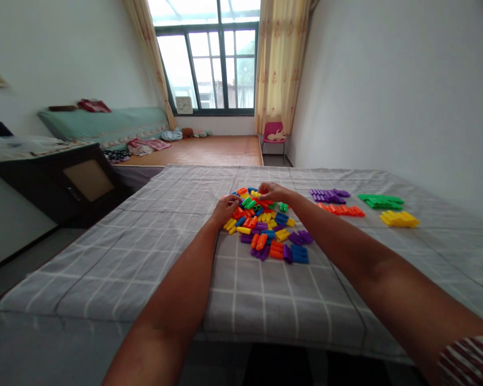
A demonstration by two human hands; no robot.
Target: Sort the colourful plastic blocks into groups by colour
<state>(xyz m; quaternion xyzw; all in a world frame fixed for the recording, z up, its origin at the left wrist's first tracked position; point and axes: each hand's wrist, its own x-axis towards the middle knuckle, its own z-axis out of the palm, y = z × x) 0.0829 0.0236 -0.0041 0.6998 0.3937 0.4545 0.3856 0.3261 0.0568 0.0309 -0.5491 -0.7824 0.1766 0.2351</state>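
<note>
A mixed pile of small plastic pieces [261, 226] in orange, yellow, blue, green and purple lies on the checked grey cloth. My left hand [227, 208] rests at the pile's left edge, its fingers bent over the pieces; what they hold, if anything, is too small to tell. At the far side of the pile, my right hand [270, 191] has its fingers pressed together beside yellow pieces [255, 194], and its grip is not clear. To the right lie sorted groups: purple pieces [329, 196], orange pieces [341, 210], green pieces [381, 201] and yellow pieces [399, 219].
The cloth-covered table [124, 257] spans the view. Beyond it are a low bed platform [209, 150], a pink chair [273, 128] with a soft toy, and a window. A dark cabinet [84, 182] stands at the left, a white wall at the right.
</note>
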